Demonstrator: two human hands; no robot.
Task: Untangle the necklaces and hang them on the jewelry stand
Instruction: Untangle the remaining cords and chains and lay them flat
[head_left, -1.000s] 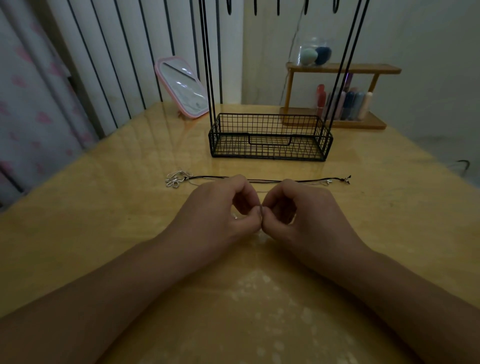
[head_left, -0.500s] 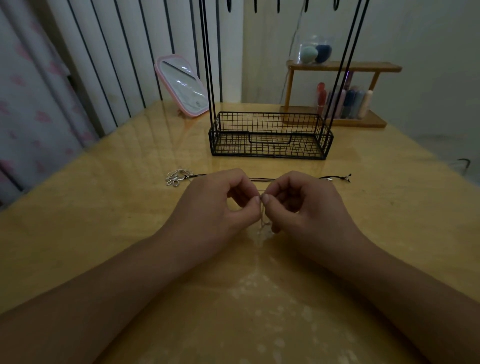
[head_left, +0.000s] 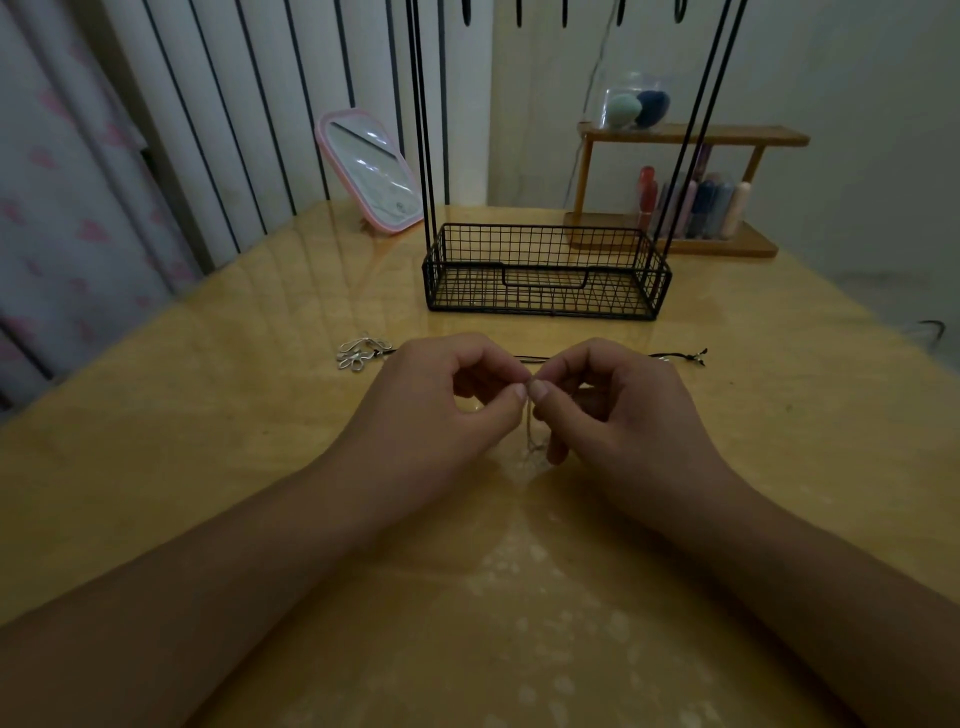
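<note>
My left hand (head_left: 447, 405) and my right hand (head_left: 618, 410) meet fingertip to fingertip a little above the wooden table (head_left: 208, 426). Both pinch a thin silver chain necklace (head_left: 531, 436), which hangs down between them to the table top. Behind my hands a black cord necklace (head_left: 675, 356) lies stretched across the table, with a silver looped pendant (head_left: 361, 352) at its left end. The black wire jewelry stand (head_left: 545, 275), a basket base with tall rods, stands further back; its hooks at the top edge are bare.
A pink-framed mirror (head_left: 371, 176) leans at the back left. A small wooden shelf (head_left: 685, 192) with bottles and a jar of sponges stands at the back right. A curtain hangs along the left side.
Both hands have risen from the table, lifting the silver chain so that it now dangles between the fingertips.
</note>
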